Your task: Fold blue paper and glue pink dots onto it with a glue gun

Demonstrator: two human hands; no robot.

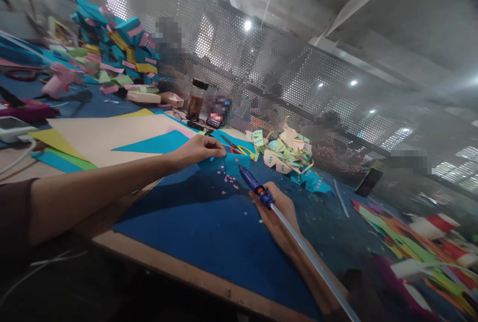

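Observation:
My left hand reaches in from the left, thumb and fingers pinched on the edge of a small blue sheet piece. My right hand is closed around a dark blue hot glue gun, whose nozzle points at the blue piece, touching it or very close. From the gun's back end a long clear glue stick runs down to the lower right. Small pink squares lie scattered under the blue piece. Just behind it are scissors with yellow and red handles.
Large cream sheets lie at the left. Cut pieces are heaped beyond my right hand, with a taller blue and pink stack far left. A lidded jar, a pink glue gun and a phone stand around. A perforated screen rises behind.

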